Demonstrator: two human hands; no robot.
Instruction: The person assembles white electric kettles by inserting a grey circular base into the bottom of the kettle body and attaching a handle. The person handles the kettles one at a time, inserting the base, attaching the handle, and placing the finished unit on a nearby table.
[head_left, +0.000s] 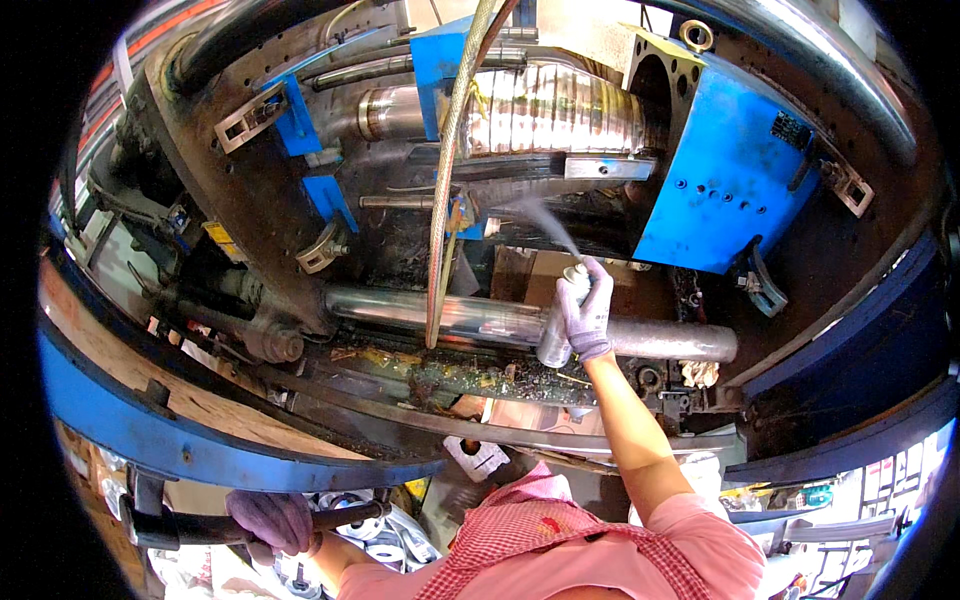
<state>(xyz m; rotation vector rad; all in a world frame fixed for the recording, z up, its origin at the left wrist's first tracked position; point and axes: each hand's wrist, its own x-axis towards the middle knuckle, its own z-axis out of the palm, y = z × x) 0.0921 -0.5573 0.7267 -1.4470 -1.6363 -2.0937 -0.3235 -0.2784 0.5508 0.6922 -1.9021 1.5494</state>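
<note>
My right hand (592,318), in a pale purple glove, grips a silver spray can (553,345) with a finger over its top. A white jet of mist (552,224) streams from the nozzle, up and leftward into the machine. Behind the can runs a shiny horizontal steel rod (450,315). Beyond the mist lie a ribbed metal cylinder (555,110) and a blue mold block (725,165). At the lower left my left hand (270,520), in a darker purple glove, is closed around a dark metal bar (190,528).
A braided hose (447,190) hangs across the middle of the machine. Metal clamps (322,248) hold plates at the left; another clamp (850,188) is at the right. Metal chips (500,380) litter the bed below the rod. A curved blue frame edge (220,450) runs in front.
</note>
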